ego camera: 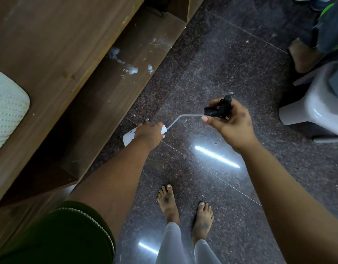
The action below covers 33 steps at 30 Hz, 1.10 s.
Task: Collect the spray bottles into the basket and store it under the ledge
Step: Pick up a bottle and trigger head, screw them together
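- A white spray bottle (pixel 130 137) is gripped in the left hand (pixel 150 133), low over the dark stone floor (pixel 231 54) near the wooden ledge unit (pixel 50 44) at the left.
- Only the bottle's base and its neck end are seen on either side of that hand; the rest is covered by the curled fingers.
- The black trigger head (pixel 219 109) is pinched in the right hand (pixel 229 122), thumb and fingers curled round it, to the right of the bottle.
- The head is off the bottle: a clear dip tube (pixel 180 118) runs from it leftward down to the bottle's neck, its tip at or inside the opening.
- The step in hand is judged to be reassembly of one bottle, not yet the collecting itself.
- No basket can be seen; a white knitted item (pixel 6 111) lies on the ledge at the far left, and what it is cannot be told.
- The next move calls for the tube to be fed fully in and the head seated and turned tight on the neck, the bottle being held firm.
- The open shelf space (pixel 126 60) under the ledge, with white fluff in it, is judged the likely storage place.
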Available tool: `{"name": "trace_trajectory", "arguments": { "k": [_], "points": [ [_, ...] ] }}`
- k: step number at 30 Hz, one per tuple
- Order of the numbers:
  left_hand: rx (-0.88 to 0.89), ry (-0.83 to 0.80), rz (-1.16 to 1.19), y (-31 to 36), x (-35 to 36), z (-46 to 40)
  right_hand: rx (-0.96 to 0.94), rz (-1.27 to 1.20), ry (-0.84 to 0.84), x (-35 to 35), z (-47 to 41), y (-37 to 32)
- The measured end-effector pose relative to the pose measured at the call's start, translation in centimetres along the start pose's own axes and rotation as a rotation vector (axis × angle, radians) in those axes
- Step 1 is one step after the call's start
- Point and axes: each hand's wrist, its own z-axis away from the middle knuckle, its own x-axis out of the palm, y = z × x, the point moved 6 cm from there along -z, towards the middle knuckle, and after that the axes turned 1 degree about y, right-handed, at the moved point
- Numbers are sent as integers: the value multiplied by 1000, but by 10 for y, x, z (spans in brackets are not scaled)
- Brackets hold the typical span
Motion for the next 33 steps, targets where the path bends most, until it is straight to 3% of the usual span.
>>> {"name": "trace_trajectory", "arguments": {
  "k": [4, 10, 18, 28, 33],
  "points": [
    [78, 81, 154, 8, -9, 3, 81, 31, -69, 10, -6, 15],
    [104, 63, 145, 20, -15, 9, 218, -55, -82, 29, -21, 37],
    [203, 121, 175, 32, -28, 20, 281, 83, -294, 44, -36, 35],
    [123, 98, 367, 31, -43, 25, 411, 0, -538, 64, -42, 43],
    [140, 127, 298, 29, -47, 26, 434, 29, -614, 72, -41, 38]
  ]
}}
